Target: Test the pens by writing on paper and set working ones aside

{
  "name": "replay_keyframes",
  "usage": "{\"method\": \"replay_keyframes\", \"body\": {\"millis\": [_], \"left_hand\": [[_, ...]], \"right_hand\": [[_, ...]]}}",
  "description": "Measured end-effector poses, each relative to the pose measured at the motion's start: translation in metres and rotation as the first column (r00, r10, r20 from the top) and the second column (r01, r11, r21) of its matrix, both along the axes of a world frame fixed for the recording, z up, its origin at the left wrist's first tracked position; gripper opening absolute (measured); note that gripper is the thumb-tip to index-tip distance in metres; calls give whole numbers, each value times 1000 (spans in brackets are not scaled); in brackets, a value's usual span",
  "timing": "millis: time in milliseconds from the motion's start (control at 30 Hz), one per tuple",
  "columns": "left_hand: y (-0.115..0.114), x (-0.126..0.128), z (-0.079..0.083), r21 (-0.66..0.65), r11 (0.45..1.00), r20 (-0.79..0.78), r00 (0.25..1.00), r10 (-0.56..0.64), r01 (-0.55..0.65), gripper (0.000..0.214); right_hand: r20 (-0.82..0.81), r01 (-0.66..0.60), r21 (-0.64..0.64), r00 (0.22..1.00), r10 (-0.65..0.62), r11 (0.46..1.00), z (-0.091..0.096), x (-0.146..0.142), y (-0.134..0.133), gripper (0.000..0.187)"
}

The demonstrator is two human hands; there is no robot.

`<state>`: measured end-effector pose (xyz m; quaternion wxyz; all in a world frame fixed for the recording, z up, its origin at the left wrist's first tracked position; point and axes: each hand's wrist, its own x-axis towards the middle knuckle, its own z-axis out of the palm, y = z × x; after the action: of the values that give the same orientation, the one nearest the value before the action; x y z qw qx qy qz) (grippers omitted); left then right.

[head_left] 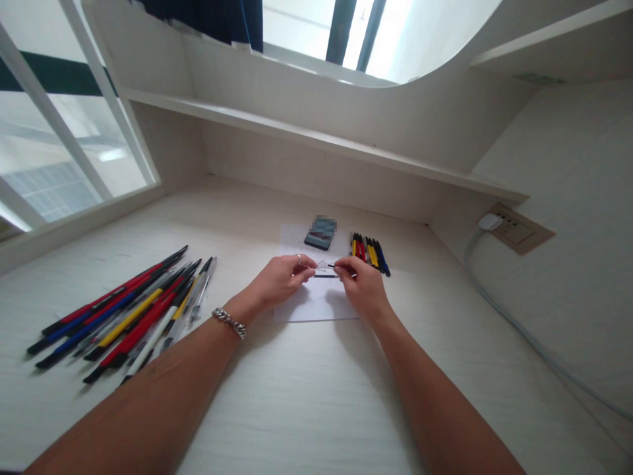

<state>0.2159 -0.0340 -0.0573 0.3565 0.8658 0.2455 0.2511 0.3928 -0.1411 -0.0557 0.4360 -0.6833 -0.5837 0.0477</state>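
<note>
My left hand [283, 280] pinches a small clear plastic piece [321, 264] between thumb and fingertips. Facing it, my right hand [363, 287] is closed on a small, thin black piece [331, 266], its kind too small to make out. The two pieces are close together; whether they touch I cannot tell. Just below the fingertips runs a thin dark rod [325, 276] like a pen refill, its right end hidden by my right hand. Both hands are over a white sheet of paper [316, 310].
Beyond my hands lies a dark phone [317, 241], its screen blurred. A row of pens [368, 253] sits behind my right hand. Many loose pens [141, 310] are heaped at the left. A plugged charger [489, 221] and its cable [514, 323] run along the right wall.
</note>
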Motion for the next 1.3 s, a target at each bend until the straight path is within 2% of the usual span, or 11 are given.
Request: {"method": "replay_keyframes", "body": {"millis": [100, 200, 367, 733, 867, 1000, 1133, 1300], "left_hand": [[-2, 0, -1, 15, 1000, -7, 1000, -12, 12, 25], [-3, 0, -2, 19, 1000, -6, 1000, -24, 24, 24], [-2, 1, -5, 22, 999, 0, 999, -42, 42, 24], [-3, 2, -6, 27, 997, 0, 998, -68, 68, 23], [-4, 2, -2, 6, 998, 32, 997, -66, 66, 23], [-3, 2, 1, -14, 1000, 80, 997, -22, 23, 23], [0, 2, 3, -36, 999, 102, 995, 9, -6, 24], [2, 3, -1, -79, 997, 103, 994, 19, -11, 25]], "right_hand": [[-41, 11, 80, 999, -8, 997, 3, -1, 0, 13], [-12, -20, 101, 1000, 21, 995, 2, -2, 0, 14], [33, -85, 93, 996, 82, 992, -1, -3, 0, 14], [-59, -137, 73, 988, 142, 988, 0, -7, 0, 13], [-101, -78, 46, 992, 82, 996, 1, -5, 0, 21], [64, 14, 5, 998, -14, 1000, -6, 5, 2, 18], [226, 53, -115, 974, -26, 992, -16, 15, 5, 21], [296, 85, -236, 955, -12, 968, -21, 16, 8, 20]]}}
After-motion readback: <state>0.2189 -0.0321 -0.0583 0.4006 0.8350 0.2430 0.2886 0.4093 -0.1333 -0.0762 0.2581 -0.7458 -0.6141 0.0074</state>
